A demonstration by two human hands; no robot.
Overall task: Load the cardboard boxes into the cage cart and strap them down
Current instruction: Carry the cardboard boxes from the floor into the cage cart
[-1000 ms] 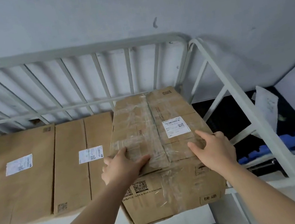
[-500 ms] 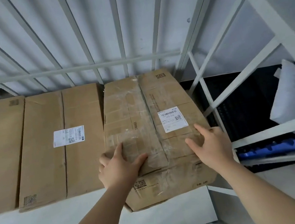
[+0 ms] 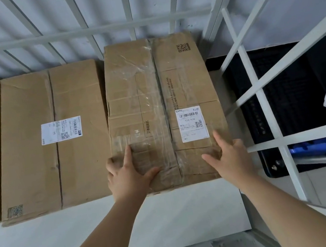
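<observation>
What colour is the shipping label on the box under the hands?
White with black print. The label sits on the brown box, clearest in the head view.

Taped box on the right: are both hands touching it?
Touching. The head view shows the left hand and right hand on the near corners of the taped box, thumbs and forefingers lying on its top.
</observation>
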